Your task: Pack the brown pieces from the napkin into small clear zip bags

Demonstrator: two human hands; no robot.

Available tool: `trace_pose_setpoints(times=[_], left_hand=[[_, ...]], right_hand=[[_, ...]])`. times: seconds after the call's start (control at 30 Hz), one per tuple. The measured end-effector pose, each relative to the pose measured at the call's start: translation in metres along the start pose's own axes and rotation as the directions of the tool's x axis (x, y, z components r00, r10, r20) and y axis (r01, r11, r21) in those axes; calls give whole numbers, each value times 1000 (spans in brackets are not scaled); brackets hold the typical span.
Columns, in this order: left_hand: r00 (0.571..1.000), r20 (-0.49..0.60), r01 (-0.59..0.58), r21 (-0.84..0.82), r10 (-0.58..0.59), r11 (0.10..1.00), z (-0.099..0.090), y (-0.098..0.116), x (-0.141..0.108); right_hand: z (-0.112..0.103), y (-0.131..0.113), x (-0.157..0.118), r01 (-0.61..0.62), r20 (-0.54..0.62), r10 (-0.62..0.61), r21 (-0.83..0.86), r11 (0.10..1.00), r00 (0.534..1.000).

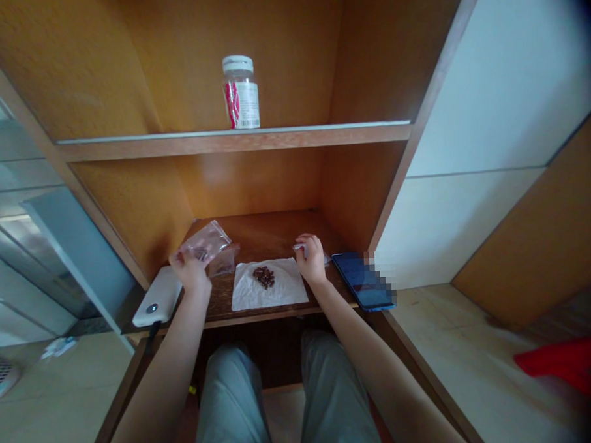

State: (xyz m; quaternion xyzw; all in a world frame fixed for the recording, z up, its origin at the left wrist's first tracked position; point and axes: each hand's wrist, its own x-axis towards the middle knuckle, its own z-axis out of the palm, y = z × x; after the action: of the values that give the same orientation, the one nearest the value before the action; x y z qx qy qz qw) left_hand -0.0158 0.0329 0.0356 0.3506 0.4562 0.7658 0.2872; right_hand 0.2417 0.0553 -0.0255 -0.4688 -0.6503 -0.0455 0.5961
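My left hand [190, 270] is closed on a clear plastic zip bag [209, 239], lifted above the left part of the shelf. Just beneath it, another clear plastic bag [223, 258] lies on the wood. My right hand [311, 255] has its fingers curled around a small piece of clear plastic [299, 247], whose full shape is hidden. Between the hands a white tissue [244, 294] is spread flat, bearing a small heap of dark brown seed-like pieces [264, 277].
A white power bank [159, 296] with a cable sits at the left. On the right lies a dark phone [361, 280], partly pixelated. The shelf above holds a white-capped bottle [242, 96]. Wooden side walls flank the compartment, and my knees are below its front edge.
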Motion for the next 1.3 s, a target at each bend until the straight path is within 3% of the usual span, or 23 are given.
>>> trace_pose_setpoints(times=[0.07, 0.17, 0.23, 0.33, 0.4, 0.47, 0.53, 0.6, 0.63, 0.67, 0.73, 0.8, 0.87, 0.93, 1.0, 1.13, 1.3], left_hand=[[978, 61, 204, -126, -198, 971, 1, 1, -5], [909, 203, 406, -241, -363, 882, 1, 2, -17], [868, 271, 486, -290, -417, 824, 1, 2, -27], [839, 355, 526, -335, -412, 782, 2, 3, -39], [822, 418, 541, -356, -388, 762, 3, 2, -45], [799, 481, 552, -353, -360, 755, 4, 1, -50], [781, 527, 552, -331, -336, 765, 5, 0, -53], [771, 549, 542, -303, -321, 784, 6, -1, -55], [764, 558, 542, -282, -324, 792, 7, -1, -56], [751, 567, 551, -257, -338, 794, 7, -1, -57], [701, 599, 603, -208, -387, 770, 7, 0, -57], [635, 639, 671, -179, -433, 720, 5, 2, -56], [605, 652, 703, -169, -457, 691, 4, 3, -55], [628, 614, 688, -152, -477, 710, 4, 4, -53], [662, 562, 654, -109, -497, 748, 5, 5, -53], [727, 498, 568, -47, -474, 822, 10, 2, -55], [811, 472, 380, 27, -347, 925, 14, -9, -57]], right_hand=[[-1, -1, 0, -6, 0, 6, 8, 1000, 1000], [-1, -1, 1, -26, -5, 26, 21, 999, 1000], [-2, -2, 1, -33, -11, 34, 53, 998, 999], [1, -9, 3, -59, 5, 59, 187, 981, 998], [4, -19, 5, -158, 73, 141, 351, 923, 987], [7, -34, 8, -365, 233, 282, 529, 766, 931], [9, -51, 11, -605, 501, 345, 595, 529, 794], [11, -66, 11, -748, 717, 248, 551, 371, 651], [12, -72, 10, -769, 744, 234, 540, 342, 626], [14, -77, 9, -768, 735, 250, 542, 341, 630], [18, -83, 6, -733, 676, 301, 551, 400, 673], [21, -85, 4, -665, 609, 308, 533, 523, 731], [23, -87, 3, -551, 536, 265, 493, 673, 802], [22, -88, 3, -420, 474, 195, 435, 796, 859], [20, -89, 4, -306, 456, 112, 376, 875, 883], [16, -93, 3, -82, 493, -49, 241, 967, 869], [14, -96, -2, 83, 560, -100, 56, 995, 823]])
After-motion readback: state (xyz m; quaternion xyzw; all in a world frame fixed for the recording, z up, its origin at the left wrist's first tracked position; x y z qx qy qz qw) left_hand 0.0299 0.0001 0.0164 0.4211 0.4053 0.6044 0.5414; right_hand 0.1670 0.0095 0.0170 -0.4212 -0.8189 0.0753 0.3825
